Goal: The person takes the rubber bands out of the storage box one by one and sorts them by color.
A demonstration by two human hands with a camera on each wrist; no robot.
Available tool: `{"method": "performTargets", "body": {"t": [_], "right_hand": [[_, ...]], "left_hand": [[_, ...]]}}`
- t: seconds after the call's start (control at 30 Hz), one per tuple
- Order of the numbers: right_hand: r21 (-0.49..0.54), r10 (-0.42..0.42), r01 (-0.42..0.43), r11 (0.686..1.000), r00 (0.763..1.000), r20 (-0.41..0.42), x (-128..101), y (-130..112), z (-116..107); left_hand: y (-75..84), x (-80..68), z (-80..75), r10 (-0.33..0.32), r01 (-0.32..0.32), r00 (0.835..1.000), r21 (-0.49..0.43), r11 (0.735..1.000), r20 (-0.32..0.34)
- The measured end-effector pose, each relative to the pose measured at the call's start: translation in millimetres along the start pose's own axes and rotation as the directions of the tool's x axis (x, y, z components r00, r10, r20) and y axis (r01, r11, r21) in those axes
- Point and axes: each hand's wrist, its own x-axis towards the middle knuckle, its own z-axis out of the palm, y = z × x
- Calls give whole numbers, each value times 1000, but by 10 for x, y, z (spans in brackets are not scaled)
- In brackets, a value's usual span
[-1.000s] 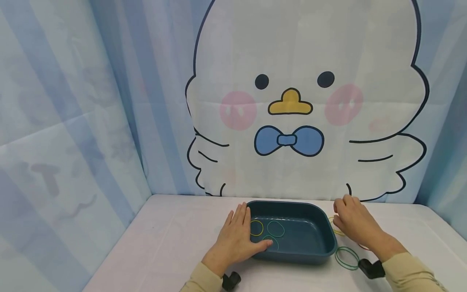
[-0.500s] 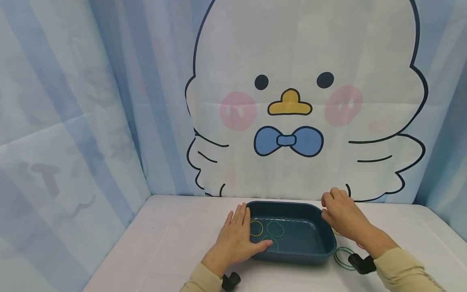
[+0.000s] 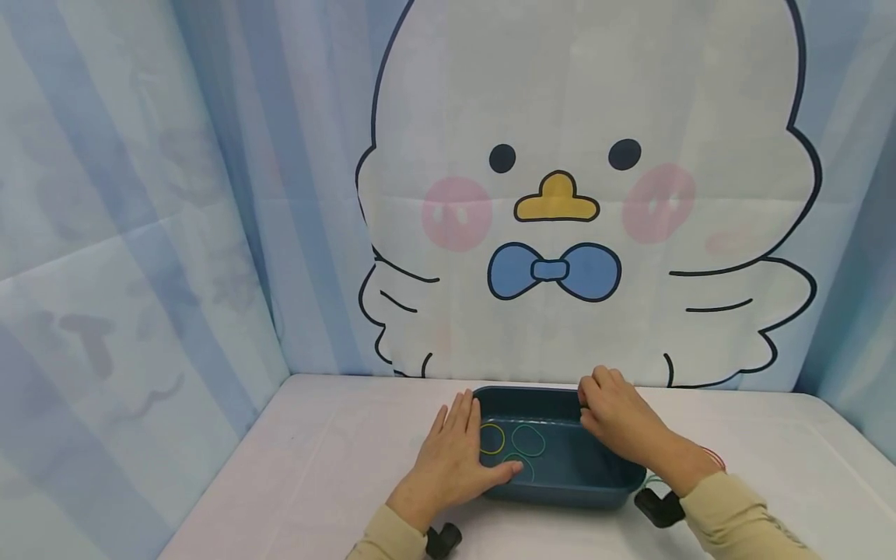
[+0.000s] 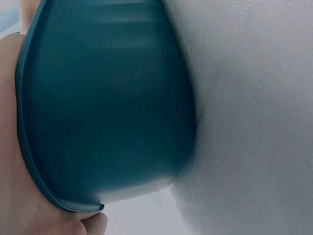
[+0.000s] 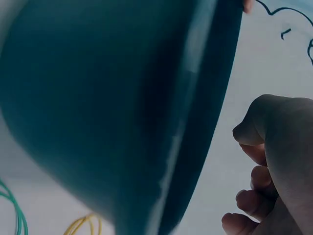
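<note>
Two hands at teal tray: left hand flat, steadying (9 o'clock rim); right hand, fingers curled, contents unclear, has shifted from counter to over tray.

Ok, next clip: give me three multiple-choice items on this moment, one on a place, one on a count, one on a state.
1. Where is the right hand?
A. over the tray's inside
B. flat on the table left of the tray
C. against the curtain

2. How many rubber bands lie in the teal tray?
A. none
B. three
C. six

3. How does the left hand stand?
A. clenched in the air
B. fingers straight, resting on the tray's left rim
C. pinching a band

Answers: 1 A, it hangs above the basin; 2 B, one yellow, two green; 3 B, flat fingers on the rim.
</note>
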Motion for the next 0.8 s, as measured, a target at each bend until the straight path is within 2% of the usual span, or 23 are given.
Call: {"method": "performTargets", "body": {"t": [0.27, 0.57, 0.8], "right_hand": [[33, -58, 59, 998, 998, -11, 70, -161, 110], [48, -98, 96, 994, 995, 30, 95, -290, 255], [93, -100, 92, 991, 991, 88, 102, -332, 327]], "left_hand": [[-4, -4, -1, 4, -4, 1000, -3, 1000, 2], [-22, -2, 5, 15, -15, 1000, 0, 1000, 0], [-15, 0, -2, 19, -19, 1000, -14, 1000, 5]]}}
